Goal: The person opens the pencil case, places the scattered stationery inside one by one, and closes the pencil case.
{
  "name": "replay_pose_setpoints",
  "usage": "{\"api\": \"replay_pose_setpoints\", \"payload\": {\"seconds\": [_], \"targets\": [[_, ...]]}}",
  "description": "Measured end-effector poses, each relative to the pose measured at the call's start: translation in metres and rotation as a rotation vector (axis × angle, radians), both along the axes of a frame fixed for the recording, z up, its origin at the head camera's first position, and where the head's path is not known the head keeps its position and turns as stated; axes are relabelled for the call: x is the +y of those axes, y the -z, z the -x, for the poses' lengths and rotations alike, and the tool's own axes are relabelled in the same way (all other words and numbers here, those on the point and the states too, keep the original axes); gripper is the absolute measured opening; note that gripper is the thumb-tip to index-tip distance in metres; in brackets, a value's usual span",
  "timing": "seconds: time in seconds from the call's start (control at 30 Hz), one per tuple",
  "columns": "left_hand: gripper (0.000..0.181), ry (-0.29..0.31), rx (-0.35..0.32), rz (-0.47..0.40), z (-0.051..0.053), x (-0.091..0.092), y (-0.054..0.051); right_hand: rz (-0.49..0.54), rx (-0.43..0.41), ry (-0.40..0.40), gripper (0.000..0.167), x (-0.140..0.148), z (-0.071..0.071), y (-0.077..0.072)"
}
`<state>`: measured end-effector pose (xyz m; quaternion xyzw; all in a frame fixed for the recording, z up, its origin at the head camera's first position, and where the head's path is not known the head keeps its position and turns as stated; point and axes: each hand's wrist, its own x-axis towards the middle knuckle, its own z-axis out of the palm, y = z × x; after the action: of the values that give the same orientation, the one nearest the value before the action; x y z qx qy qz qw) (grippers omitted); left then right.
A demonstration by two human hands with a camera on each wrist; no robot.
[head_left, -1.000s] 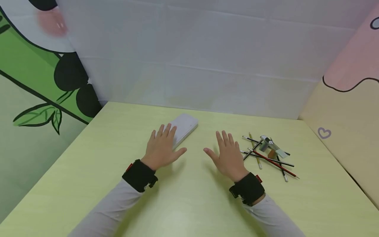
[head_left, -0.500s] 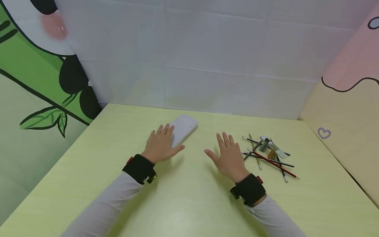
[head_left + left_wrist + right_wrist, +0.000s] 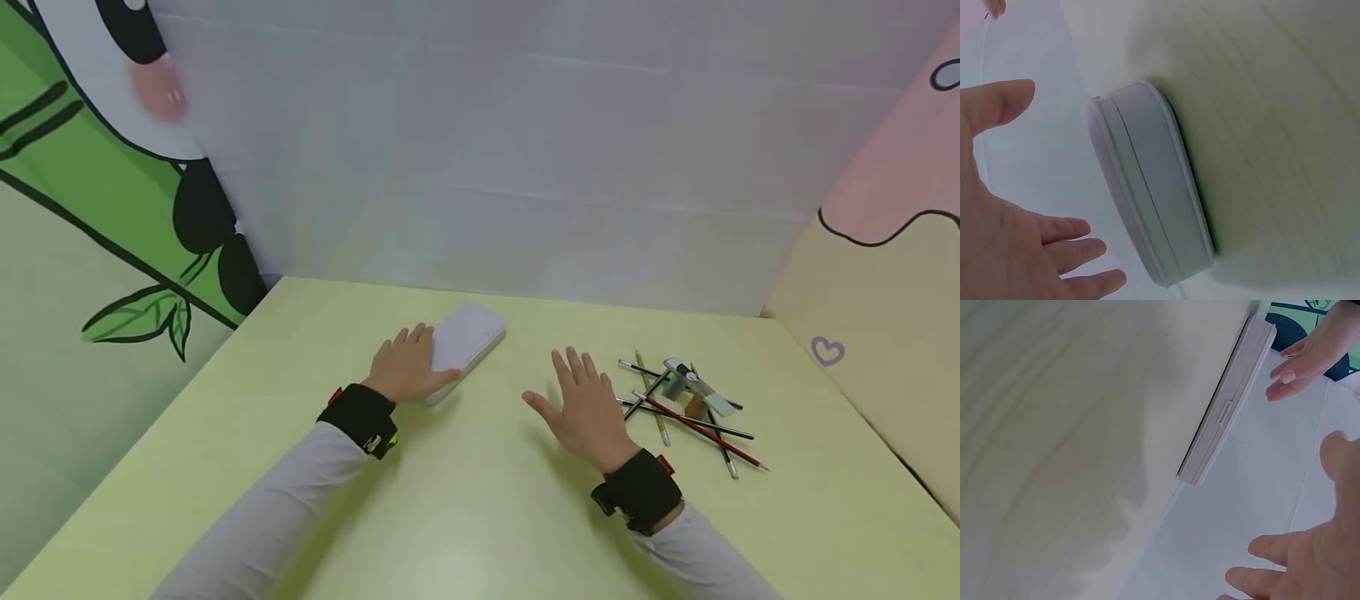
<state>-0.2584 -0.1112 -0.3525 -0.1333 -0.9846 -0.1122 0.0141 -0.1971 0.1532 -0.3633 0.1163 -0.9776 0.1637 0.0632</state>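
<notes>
A white flat case with rounded ends lies on the table; a seam runs along its side, and a small catch shows on it in the right wrist view. My left hand is spread just above the case's near left part, in front of it in the head view. In the left wrist view a gap separates the fingers from the case. Palm down, my right hand hovers over the table, left of a pile of pencils. Neither hand holds anything.
Among the crossed pencils lie a black-and-white piece, a pale block and a small brown block. White sheeting stands behind the yellowish table; painted walls flank it.
My left hand has shifted slightly left, uncovering more of the case. The head view has tilted up a little. My right hand, the case and the pencils stay about where they were.
</notes>
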Motion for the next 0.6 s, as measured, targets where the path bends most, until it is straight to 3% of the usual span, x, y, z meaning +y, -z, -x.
{"api": "replay_pose_setpoints", "payload": {"seconds": [0.2, 0.6], "targets": [[0.089, -0.02, -0.039, -0.018, 0.005, -0.004, 0.009, -0.008, -0.015, 0.0, 0.082, 0.0, 0.0, 0.006], [0.091, -0.043, -0.034, -0.037, 0.01, -0.003, 0.017, 0.004, -0.016, -0.006, 0.082, 0.0, -0.001, 0.006]]}}
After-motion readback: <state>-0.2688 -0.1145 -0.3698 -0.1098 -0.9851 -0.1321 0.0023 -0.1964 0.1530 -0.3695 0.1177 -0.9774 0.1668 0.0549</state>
